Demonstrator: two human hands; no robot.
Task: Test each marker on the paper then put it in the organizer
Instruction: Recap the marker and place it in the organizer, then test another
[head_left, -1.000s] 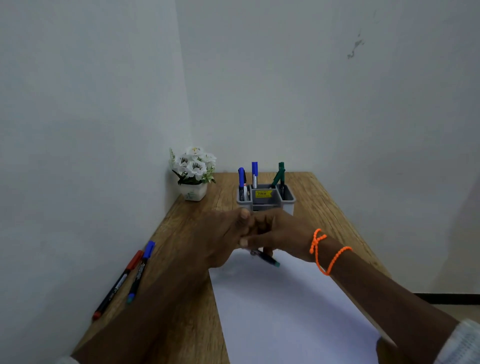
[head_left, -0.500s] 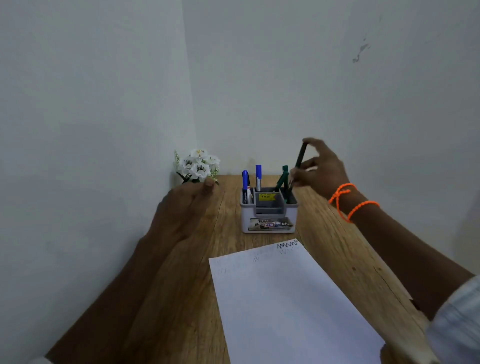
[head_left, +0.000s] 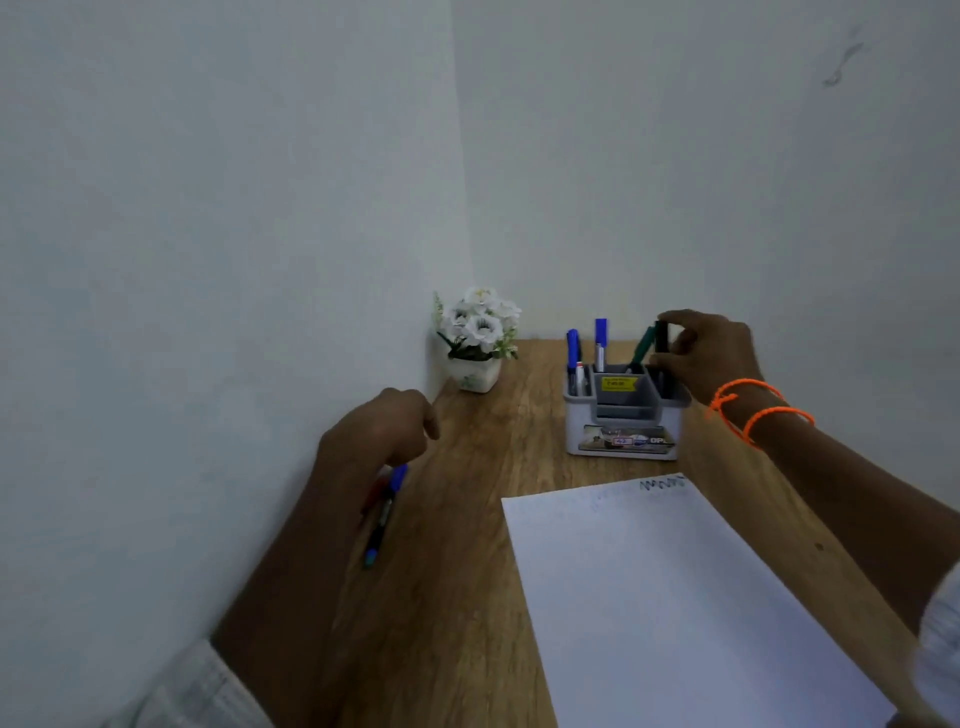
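- Head view: a wooden desk (head_left: 467, 597) sits in a corner of pale walls, with a small pot of white flowers (head_left: 478, 338) at 11 o'clock.
- The right hand (head_left: 709, 356) pinches a dark marker (head_left: 661, 343), upright in the right compartment of the grey organizer (head_left: 621, 415) at 1 o'clock, beside a green marker (head_left: 641, 347); two blue markers (head_left: 601, 335) stand on its left side.
- The paper (head_left: 675, 597), at 5 o'clock, carries a scribble (head_left: 662, 484) at its far edge.
- The left hand (head_left: 382, 431), fingers loosely curled and holding nothing, hovers at 9 o'clock over a blue-capped marker (head_left: 384, 512) and a red one (head_left: 375, 491), both apparently untested, so two remain.
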